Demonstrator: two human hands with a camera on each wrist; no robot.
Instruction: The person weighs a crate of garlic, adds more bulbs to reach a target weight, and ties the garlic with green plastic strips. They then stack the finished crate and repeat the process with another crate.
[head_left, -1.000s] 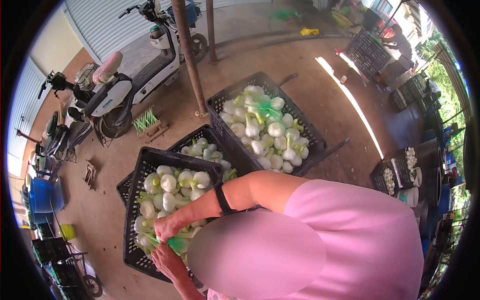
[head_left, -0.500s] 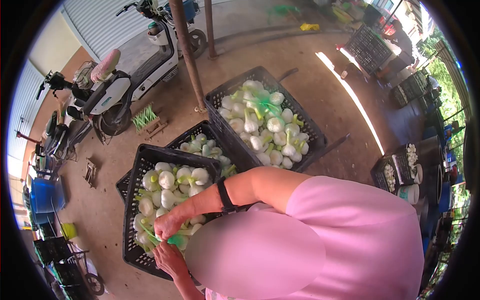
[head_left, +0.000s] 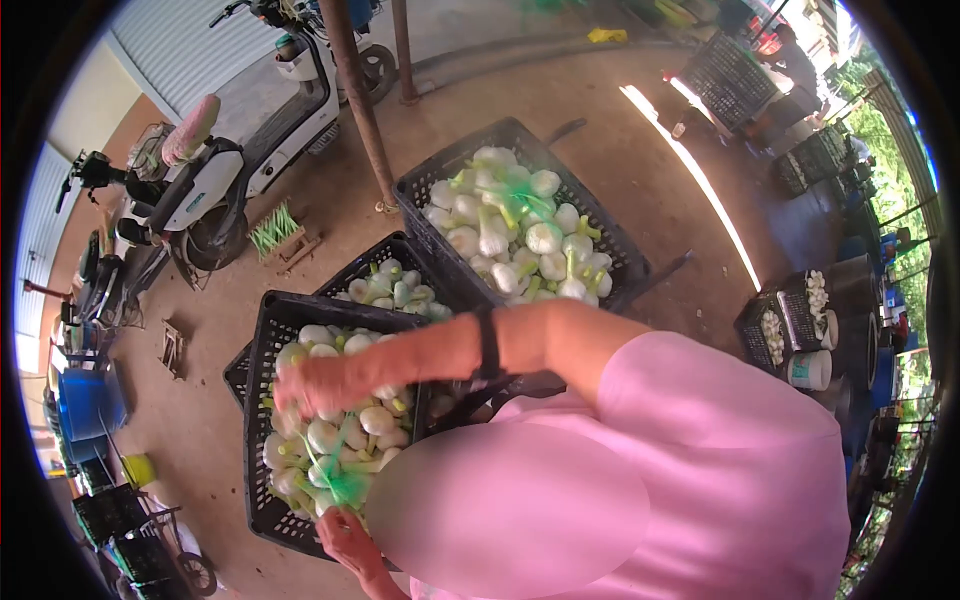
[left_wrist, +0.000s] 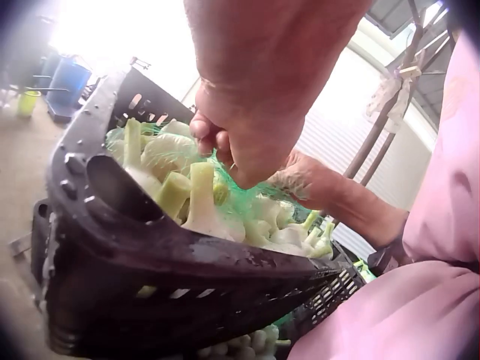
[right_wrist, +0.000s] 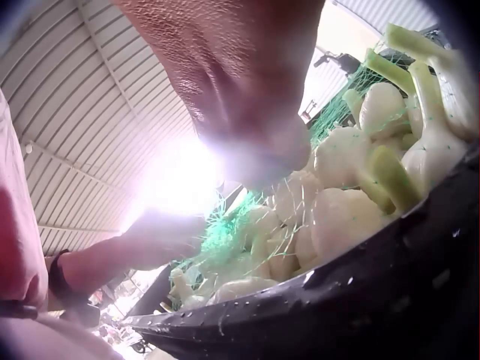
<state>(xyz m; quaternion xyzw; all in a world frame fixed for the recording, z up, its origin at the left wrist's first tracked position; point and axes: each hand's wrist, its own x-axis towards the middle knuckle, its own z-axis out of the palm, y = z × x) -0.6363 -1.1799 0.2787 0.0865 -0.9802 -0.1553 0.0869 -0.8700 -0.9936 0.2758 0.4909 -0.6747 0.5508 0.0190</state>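
White garlic bulbs (head_left: 378, 420) with cut green stalks fill a black perforated crate (head_left: 258, 350). A green mesh net (head_left: 345, 486) lies bunched over the bulbs at the near side, its strands spread across them. My left hand (head_left: 346, 540) is low at that side by the rim; in the left wrist view its curled fingers (left_wrist: 201, 129) pinch the net. My right hand (head_left: 318, 385), blurred, is over the bulbs at the crate's far side. Net strands pass beneath it in the right wrist view, but I cannot tell whether its hidden fingertips hold any.
A second garlic crate (head_left: 480, 140) stands beyond, with another crate (head_left: 400, 250) between. Metal posts (head_left: 355, 110) and scooters (head_left: 215, 180) are at the left. A small wooden stool (head_left: 173, 348) sits on the floor. At the back right a person (head_left: 795, 65) is among crates.
My right hand has moved away from my left, up toward the crate's far side. The left hand has shifted slightly downward, and the bunched net between them now shows more.
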